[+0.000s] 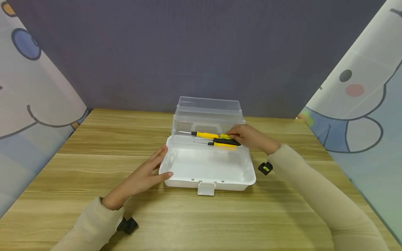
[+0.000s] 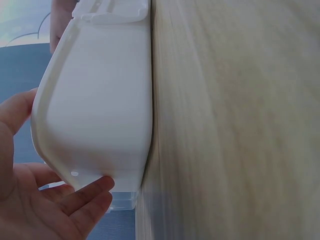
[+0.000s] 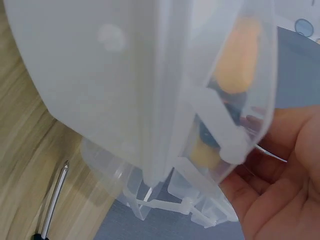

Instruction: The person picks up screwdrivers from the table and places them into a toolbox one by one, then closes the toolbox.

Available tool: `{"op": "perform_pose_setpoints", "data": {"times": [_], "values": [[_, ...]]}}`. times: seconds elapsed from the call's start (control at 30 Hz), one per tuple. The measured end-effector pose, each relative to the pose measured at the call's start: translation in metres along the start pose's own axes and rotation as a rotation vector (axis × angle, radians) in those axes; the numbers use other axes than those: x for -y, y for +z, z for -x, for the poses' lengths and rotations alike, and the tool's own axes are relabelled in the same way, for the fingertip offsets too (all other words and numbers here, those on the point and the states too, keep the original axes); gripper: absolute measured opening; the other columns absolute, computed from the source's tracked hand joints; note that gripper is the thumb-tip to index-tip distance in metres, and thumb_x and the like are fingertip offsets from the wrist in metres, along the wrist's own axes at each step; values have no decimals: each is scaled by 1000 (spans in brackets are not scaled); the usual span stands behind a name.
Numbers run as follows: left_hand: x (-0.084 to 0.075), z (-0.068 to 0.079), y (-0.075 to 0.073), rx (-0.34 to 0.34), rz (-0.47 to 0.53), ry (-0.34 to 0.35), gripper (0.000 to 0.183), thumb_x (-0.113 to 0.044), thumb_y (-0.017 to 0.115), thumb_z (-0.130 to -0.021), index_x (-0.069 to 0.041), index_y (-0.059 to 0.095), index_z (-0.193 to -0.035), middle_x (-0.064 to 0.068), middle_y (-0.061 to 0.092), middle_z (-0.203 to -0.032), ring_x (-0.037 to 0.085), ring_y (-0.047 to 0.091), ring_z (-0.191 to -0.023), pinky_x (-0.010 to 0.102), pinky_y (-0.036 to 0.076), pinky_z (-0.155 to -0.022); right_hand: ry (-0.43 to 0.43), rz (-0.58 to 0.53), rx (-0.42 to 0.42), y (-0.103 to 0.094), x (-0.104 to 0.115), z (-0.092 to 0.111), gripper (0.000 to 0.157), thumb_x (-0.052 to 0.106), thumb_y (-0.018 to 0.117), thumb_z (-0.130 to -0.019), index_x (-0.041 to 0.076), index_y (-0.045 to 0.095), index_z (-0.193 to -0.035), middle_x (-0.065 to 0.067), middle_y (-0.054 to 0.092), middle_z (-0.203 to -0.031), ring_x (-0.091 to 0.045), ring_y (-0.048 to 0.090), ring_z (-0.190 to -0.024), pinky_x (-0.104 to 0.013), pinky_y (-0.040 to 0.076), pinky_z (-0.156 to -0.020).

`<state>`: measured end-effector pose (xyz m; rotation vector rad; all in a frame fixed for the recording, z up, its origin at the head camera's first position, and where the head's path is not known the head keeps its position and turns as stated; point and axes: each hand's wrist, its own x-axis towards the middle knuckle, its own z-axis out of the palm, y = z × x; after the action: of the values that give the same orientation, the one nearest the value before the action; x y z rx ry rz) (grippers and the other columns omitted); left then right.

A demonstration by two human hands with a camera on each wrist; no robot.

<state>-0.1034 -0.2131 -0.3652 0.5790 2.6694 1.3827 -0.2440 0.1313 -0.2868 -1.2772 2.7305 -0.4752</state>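
Note:
A white toolbox [image 1: 207, 164] stands with its clear lid [image 1: 208, 104] raised and a translucent tray lifted at the back. On the tray lie a yellow-handled screwdriver [image 1: 205, 135], a black-handled screwdriver [image 1: 226, 142] and another with a yellow handle [image 1: 224, 145]. My right hand [image 1: 246, 136] pinches a small yellow handle [image 1: 224, 136] above them; its fingers partly cover it. My left hand [image 1: 146, 174] rests at the box's left end, thumb at the front rim. In the left wrist view, its extended fingertips [image 2: 106, 184] touch the white outer wall.
The box stands on a wood-grain table [image 1: 132, 139] before a dark grey backdrop [image 1: 204, 52]. In the right wrist view, a metal screwdriver shaft [image 3: 55, 200] lies on the table beside the box. The front latch [image 1: 206, 188] hangs down.

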Motion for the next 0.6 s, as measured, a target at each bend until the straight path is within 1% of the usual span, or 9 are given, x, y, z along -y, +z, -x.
{"op": "perform_pose_setpoints", "data": {"times": [0.17, 0.33, 0.53, 0.6], "values": [[-2, 0, 0, -4, -2, 1, 88, -33, 66, -89, -2, 12, -150, 13, 3, -158, 33, 14, -142, 45, 35, -104, -18, -19, -61, -4, -1, 12, 27, 2, 54, -94, -6, 61, -119, -20, 63, -115, -28, 61, -94, -40, 50, -76], [-2, 0, -1, -2, -13, -4, 88, -34, 66, -89, -2, 11, -150, 12, 3, -158, 33, 12, -142, 46, 34, -104, -45, -66, -124, -7, -6, 27, 27, -1, 55, -93, -5, 62, -119, -19, 62, -117, -27, 61, -96, -40, 51, -76], [-3, 0, 0, -3, -21, -3, 88, -35, 66, -89, -3, 12, -150, 11, 3, -158, 32, 12, -142, 45, 34, -104, -90, -81, -243, -8, -15, 46, 27, -4, 56, -91, -3, 64, -116, -16, 65, -114, -30, 60, -103, -45, 52, -79], [-3, 0, -1, -3, -20, -5, 88, -35, 66, -89, -3, 11, -150, 11, 3, -158, 32, 12, -142, 45, 34, -104, -88, -86, -278, -9, -19, 52, 27, -5, 57, -90, -2, 64, -116, -15, 65, -114, -28, 62, -99, -42, 53, -77]]}}
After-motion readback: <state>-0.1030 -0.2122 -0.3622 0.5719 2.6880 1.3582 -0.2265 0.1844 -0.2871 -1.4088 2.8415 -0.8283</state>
